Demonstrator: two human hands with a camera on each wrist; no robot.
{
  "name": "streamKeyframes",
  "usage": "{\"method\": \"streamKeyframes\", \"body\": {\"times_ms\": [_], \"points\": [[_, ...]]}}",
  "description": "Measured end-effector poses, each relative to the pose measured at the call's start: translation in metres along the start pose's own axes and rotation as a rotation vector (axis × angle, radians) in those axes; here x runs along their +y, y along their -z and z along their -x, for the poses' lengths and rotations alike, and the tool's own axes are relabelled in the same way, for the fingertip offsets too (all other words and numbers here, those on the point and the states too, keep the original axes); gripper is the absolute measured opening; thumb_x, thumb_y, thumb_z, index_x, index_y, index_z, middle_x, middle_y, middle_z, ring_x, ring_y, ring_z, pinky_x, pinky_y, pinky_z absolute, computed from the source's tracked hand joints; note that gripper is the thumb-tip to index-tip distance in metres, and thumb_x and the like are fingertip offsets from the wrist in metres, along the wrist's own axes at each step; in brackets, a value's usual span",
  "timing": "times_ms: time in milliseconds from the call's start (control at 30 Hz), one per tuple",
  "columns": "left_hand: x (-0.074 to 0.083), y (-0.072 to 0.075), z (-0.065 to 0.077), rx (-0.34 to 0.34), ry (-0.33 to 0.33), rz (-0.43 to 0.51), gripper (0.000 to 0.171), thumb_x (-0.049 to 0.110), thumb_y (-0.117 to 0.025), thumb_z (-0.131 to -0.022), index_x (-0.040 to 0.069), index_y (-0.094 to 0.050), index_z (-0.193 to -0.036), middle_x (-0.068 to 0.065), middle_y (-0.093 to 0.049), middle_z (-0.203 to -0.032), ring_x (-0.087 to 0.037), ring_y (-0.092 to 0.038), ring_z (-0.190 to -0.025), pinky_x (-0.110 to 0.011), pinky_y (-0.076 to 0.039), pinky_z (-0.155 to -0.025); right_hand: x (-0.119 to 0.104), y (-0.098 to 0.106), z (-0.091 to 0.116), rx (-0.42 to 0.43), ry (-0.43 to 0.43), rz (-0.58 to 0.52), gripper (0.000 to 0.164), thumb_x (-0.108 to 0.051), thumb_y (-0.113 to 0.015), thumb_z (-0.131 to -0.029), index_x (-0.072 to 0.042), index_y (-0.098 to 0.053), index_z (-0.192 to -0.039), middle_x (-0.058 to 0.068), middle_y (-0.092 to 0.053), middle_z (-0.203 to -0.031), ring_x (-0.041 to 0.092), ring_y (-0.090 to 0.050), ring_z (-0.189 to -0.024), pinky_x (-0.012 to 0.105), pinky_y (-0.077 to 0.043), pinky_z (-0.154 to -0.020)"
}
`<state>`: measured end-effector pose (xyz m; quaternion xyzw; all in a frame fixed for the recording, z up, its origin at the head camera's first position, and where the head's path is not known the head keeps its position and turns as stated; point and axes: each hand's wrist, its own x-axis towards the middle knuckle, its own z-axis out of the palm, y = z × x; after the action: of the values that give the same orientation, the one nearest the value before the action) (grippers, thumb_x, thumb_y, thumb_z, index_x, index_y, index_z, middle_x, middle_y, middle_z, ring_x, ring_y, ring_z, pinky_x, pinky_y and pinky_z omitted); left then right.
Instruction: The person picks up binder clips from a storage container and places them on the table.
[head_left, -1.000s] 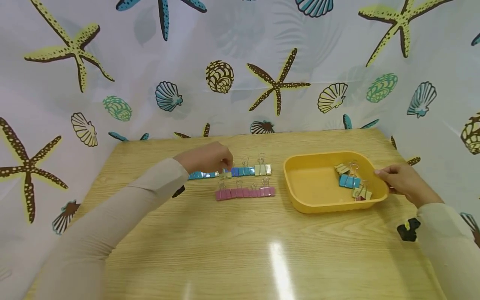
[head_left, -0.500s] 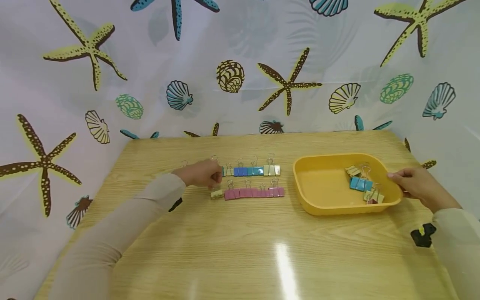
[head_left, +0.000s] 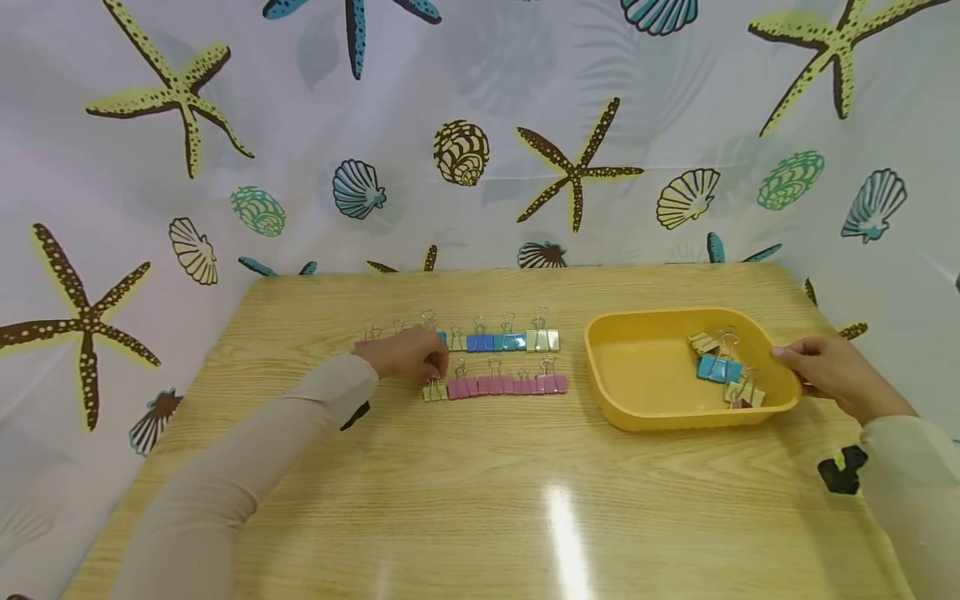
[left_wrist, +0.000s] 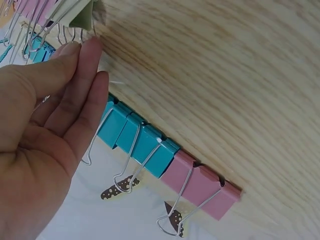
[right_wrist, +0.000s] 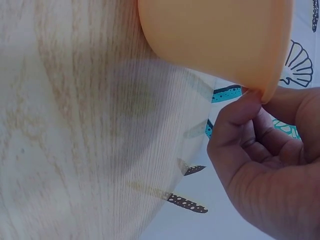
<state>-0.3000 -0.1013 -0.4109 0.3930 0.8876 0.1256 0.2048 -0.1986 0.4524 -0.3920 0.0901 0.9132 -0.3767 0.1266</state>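
With thumb and fingertips together, my left hand (head_left: pixel 408 354) pinches the wire handles of a small yellow binder clip (head_left: pixel 434 391). That clip stands at the left end of a front row of pink binder clips (head_left: pixel 495 385). Behind it runs a longer row of mixed clips, among them a blue binder clip (head_left: pixel 480 342) and, in the left wrist view, a pink binder clip (left_wrist: pixel 200 185) at its end. My left hand hides part of this row. Over at the right, my right hand (head_left: pixel 840 375) grips the rim of a yellow tray (head_left: pixel 637 367) between thumb and curled fingers.
Inside the tray's right side lie several loose clips, including a turquoise binder clip (head_left: pixel 720 368) and yellow ones. A wooden table (head_left: pixel 450 500) carries everything. A white curtain (head_left: pixel 247 100) printed with starfish and shells hangs behind it and at both sides.
My left hand has moved from the back row toward the front row's left end. The yellow clip there lay flat and now has its handles up. My right hand stays on the tray.
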Motion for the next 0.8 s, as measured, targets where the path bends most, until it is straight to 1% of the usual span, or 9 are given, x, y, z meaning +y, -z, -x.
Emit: {"method": "streamKeyframes", "body": {"times_ms": [133,333,400,467,600,667,700,800], "points": [[0.002,0.0,0.001,0.021,0.005,-0.015,0.012,0.002,-0.06,-0.093,0.009,-0.069,-0.089,0.0,-0.066,-0.084,-0.013,-0.061,-0.077,-0.029,-0.051,-0.073,-0.002,0.0,0.0,-0.005,0.003,0.016,0.057,-0.036,-0.042,-0.102,0.019,-0.047,-0.117,0.005,-0.06,-0.085,0.007,-0.057,-0.069,0.026,-0.055,-0.064],[-0.001,-0.002,0.001,0.054,-0.008,-0.045,0.011,0.004,-0.06,-0.094,0.008,-0.07,-0.095,-0.003,-0.068,-0.093,-0.019,-0.065,-0.09,-0.032,-0.053,-0.08,-0.003,0.003,0.002,-0.026,0.013,0.05,0.057,-0.037,-0.04,-0.103,0.018,-0.046,-0.116,0.008,-0.059,-0.089,0.009,-0.055,-0.071,0.028,-0.055,-0.066],[-0.001,-0.002,0.002,0.069,-0.018,-0.053,0.01,0.005,-0.06,-0.094,0.007,-0.07,-0.096,-0.004,-0.069,-0.094,-0.02,-0.065,-0.091,-0.033,-0.053,-0.081,-0.003,0.003,0.003,-0.028,0.017,0.053,0.057,-0.038,-0.039,-0.103,0.018,-0.046,-0.116,0.009,-0.06,-0.09,0.01,-0.055,-0.071,0.028,-0.055,-0.066],[-0.001,0.001,0.005,0.082,-0.009,-0.055,0.012,0.007,-0.059,-0.095,0.006,-0.071,-0.099,-0.005,-0.069,-0.096,-0.019,-0.065,-0.091,-0.033,-0.053,-0.081,-0.003,0.002,0.003,-0.03,0.024,0.053,0.059,-0.038,-0.038,-0.103,0.018,-0.045,-0.118,0.01,-0.059,-0.09,0.01,-0.056,-0.072,0.028,-0.055,-0.066],[0.002,0.016,0.012,0.069,0.05,0.011,0.019,0.01,-0.054,-0.098,0.003,-0.069,-0.106,-0.008,-0.068,-0.1,-0.016,-0.066,-0.084,-0.032,-0.054,-0.077,-0.002,0.001,0.005,-0.035,0.037,0.03,0.062,-0.039,-0.036,-0.103,0.02,-0.044,-0.121,0.01,-0.06,-0.092,0.009,-0.057,-0.073,0.027,-0.055,-0.066],[0.006,0.025,0.015,0.072,0.067,0.069,0.022,0.013,-0.051,-0.1,0.002,-0.069,-0.107,-0.009,-0.069,-0.099,-0.017,-0.068,-0.081,-0.033,-0.054,-0.075,-0.001,0.001,0.005,-0.03,0.04,0.023,0.062,-0.038,-0.038,-0.103,0.021,-0.044,-0.122,0.009,-0.06,-0.091,0.009,-0.056,-0.072,0.027,-0.054,-0.065],[0.009,0.031,0.016,0.075,0.065,0.088,0.023,0.014,-0.05,-0.101,0.001,-0.069,-0.107,-0.01,-0.069,-0.098,-0.018,-0.068,-0.08,-0.034,-0.054,-0.075,-0.001,0.0,0.006,-0.024,0.038,0.02,0.061,-0.037,-0.039,-0.103,0.021,-0.044,-0.122,0.008,-0.06,-0.091,0.009,-0.056,-0.072,0.027,-0.054,-0.065],[0.02,0.043,0.014,0.106,0.037,0.106,0.026,0.017,-0.05,-0.101,0.002,-0.07,-0.106,-0.011,-0.07,-0.096,-0.021,-0.068,-0.081,-0.035,-0.053,-0.076,0.0,0.0,0.006,0.002,0.033,0.02,0.06,-0.035,-0.043,-0.102,0.021,-0.046,-0.122,0.007,-0.061,-0.089,0.009,-0.055,-0.069,0.026,-0.054,-0.064]]}}
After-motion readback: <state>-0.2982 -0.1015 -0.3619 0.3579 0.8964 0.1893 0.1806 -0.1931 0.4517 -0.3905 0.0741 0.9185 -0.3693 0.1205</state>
